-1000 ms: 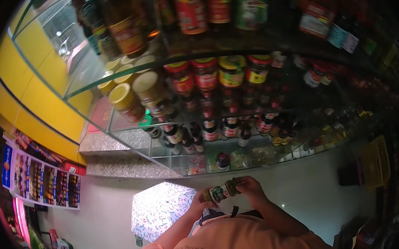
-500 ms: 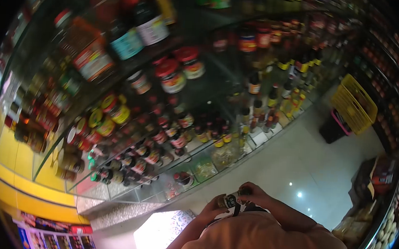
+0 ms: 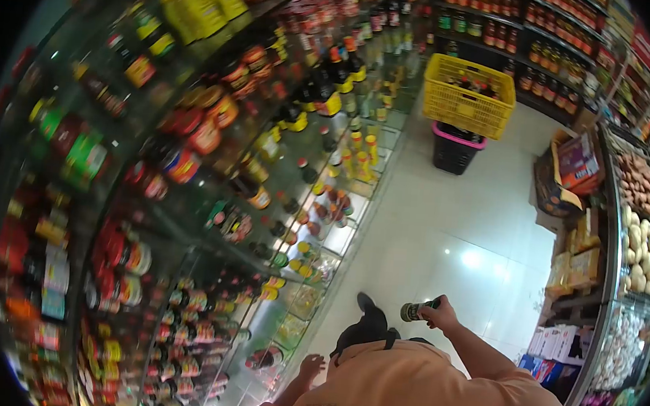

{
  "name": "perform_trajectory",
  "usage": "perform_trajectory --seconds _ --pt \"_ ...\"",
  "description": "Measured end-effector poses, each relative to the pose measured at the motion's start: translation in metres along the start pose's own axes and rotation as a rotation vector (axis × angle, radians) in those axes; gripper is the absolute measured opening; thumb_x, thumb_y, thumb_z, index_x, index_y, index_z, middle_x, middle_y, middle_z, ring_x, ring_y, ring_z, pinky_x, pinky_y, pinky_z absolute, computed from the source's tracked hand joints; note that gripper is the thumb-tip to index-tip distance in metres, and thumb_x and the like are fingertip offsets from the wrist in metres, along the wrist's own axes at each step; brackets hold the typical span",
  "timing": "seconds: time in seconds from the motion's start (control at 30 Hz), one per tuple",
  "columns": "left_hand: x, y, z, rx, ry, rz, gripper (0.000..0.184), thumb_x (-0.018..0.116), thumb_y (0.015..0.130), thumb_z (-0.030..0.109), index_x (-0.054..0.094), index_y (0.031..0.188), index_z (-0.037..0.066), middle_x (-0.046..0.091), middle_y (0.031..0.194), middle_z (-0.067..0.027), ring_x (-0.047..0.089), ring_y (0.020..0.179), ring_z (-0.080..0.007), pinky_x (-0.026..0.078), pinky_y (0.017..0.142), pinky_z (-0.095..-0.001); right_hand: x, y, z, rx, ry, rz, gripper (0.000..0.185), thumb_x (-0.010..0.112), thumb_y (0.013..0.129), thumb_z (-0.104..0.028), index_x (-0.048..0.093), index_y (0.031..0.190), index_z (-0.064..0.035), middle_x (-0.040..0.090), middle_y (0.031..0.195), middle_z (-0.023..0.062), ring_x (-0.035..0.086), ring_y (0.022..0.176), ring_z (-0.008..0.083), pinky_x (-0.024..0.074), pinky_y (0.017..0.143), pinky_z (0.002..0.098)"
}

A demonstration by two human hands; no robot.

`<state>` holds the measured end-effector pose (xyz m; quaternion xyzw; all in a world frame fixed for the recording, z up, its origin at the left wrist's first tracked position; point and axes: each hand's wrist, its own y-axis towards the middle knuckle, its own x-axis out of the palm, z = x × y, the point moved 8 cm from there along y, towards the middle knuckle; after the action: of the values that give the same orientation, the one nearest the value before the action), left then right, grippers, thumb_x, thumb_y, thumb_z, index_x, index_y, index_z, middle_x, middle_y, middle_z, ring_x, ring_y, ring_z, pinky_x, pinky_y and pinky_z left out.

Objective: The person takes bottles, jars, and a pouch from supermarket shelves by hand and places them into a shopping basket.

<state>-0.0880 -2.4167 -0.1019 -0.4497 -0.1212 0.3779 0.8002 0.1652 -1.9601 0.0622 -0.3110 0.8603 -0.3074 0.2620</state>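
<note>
My right hand (image 3: 441,314) is wrapped round a small dark green jar (image 3: 413,311), held out over the floor in front of my body. The jar is tilted on its side, and its far end sticks out to the left of my fingers. My left hand (image 3: 312,366) is lower and to the left, beside the lower part of the glass shelves (image 3: 254,327). Its fingers are apart and hold nothing. A dark shoe and trouser leg (image 3: 364,330) show between the two hands.
Glass shelves crowded with bottles and jars run along the left. Ahead, a yellow basket (image 3: 468,111) sits on a black basket with a pink rim (image 3: 456,154). On the right are cardboard boxes (image 3: 583,265) and a produce stand with potatoes (image 3: 637,247).
My view has swung right, along the aisle. My left hand has let go of the jar and moved away to the left, while my right hand keeps hold of it. The umbrella has left the view.
</note>
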Motion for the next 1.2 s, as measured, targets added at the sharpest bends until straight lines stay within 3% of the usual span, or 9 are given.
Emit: perform_trajectory --seconds 0.03,0.2,0.33,0.4,0.43,0.5,0.7,1.1,1.2 --pt "0.001 0.037 -0.019 -0.004 0.022 -0.023 0.042 0.067 0.090 0.023 0.056 0.124 0.001 0.070 0.094 -0.0144 0.069 0.081 -0.0220 0.054 0.066 -0.0331 -0.010 0.005 0.011 0.066 0.056 0.024 0.060 0.078 0.072 -0.030 0.045 0.111 0.0028 0.062 0.085 0.0145 0.062 0.060 0.0183 0.0534 0.052 0.0317" --pt "0.044 0.091 0.017 0.998 1.281 -0.454 0.038 0.067 0.087 0.027 0.061 0.115 0.003 0.064 0.077 -0.0114 0.065 0.075 -0.0299 0.053 0.070 -0.0434 -0.047 0.044 0.029 0.125 0.131 0.115 0.056 0.080 0.075 -0.024 0.043 0.107 0.0020 0.060 0.080 0.0141 0.061 0.054 0.0189 0.0512 0.044 0.0316" --pt "0.071 0.118 0.136 1.043 1.146 -0.357 0.023 0.063 0.089 0.024 0.063 0.102 0.005 0.059 0.069 -0.0071 0.061 0.067 -0.0271 0.052 0.068 -0.0425 -0.085 0.077 0.023 0.165 0.026 0.218 0.061 0.081 0.075 -0.031 0.044 0.109 0.0028 0.061 0.080 0.0145 0.061 0.054 0.0195 0.0507 0.044 0.0312" --pt "0.084 0.155 0.179 0.472 0.897 -0.424 0.013 0.059 0.091 0.020 0.059 0.095 0.008 0.060 0.075 -0.0068 0.060 0.066 -0.0176 0.048 0.058 -0.0330 -0.108 0.089 0.011 0.228 -0.120 0.273 0.065 0.083 0.072 -0.035 0.047 0.109 0.0031 0.064 0.082 0.0161 0.062 0.055 0.0199 0.0517 0.046 0.0324" --pt "0.085 0.180 0.196 0.188 0.315 -0.325 0.015 0.057 0.095 0.022 0.060 0.100 0.008 0.063 0.080 -0.0064 0.062 0.068 -0.0166 0.048 0.057 -0.0302 -0.118 0.106 0.026 0.239 -0.119 0.287 0.065 0.083 0.072 -0.035 0.047 0.109 0.0031 0.064 0.082 0.0161 0.062 0.055 0.0199 0.0517 0.046 0.0324" --pt "0.101 0.218 0.232 -0.055 0.088 -0.263 0.022 0.059 0.096 0.028 0.060 0.103 0.007 0.067 0.086 -0.0062 0.064 0.069 -0.0170 0.049 0.057 -0.0313 -0.145 0.138 0.048 0.115 -0.313 0.400 0.065 0.083 0.069 -0.036 0.049 0.108 0.0032 0.066 0.086 0.0183 0.065 0.059 0.0218 0.0534 0.049 0.0348" --pt "0.136 0.284 0.356 0.011 0.182 -0.286 0.028 0.063 0.091 0.031 0.061 0.106 0.007 0.069 0.088 -0.0070 0.067 0.069 -0.0182 0.050 0.058 -0.0317 -0.195 0.128 0.071 0.342 -0.194 0.722 0.061 0.081 0.070 -0.029 0.048 0.110 0.0036 0.067 0.087 0.0195 0.068 0.063 0.0272 0.0553 0.047 0.0373" --pt "0.269 0.352 0.505 0.054 0.453 -0.275 0.029 0.061 0.091 0.029 0.061 0.112 0.008 0.069 0.089 -0.0063 0.067 0.069 -0.0173 0.050 0.056 -0.0312 -0.236 0.171 0.093 0.791 0.023 0.338 0.072 0.082 0.072 -0.032 0.043 0.118 0.0055 0.067 0.089 0.0203 0.065 0.055 0.0245 0.0536 0.045 0.0365" --pt "0.287 0.398 0.503 -0.225 0.270 -0.469 0.024 0.061 0.092 0.029 0.062 0.109 0.012 0.069 0.090 -0.0060 0.067 0.069 -0.0181 0.046 0.054 -0.0304 -0.283 0.216 0.073 0.754 0.072 0.343 0.073 0.083 0.072 -0.032 0.042 0.119 0.0057 0.067 0.088 0.0202 0.065 0.055 0.0253 0.0536 0.045 0.0368"
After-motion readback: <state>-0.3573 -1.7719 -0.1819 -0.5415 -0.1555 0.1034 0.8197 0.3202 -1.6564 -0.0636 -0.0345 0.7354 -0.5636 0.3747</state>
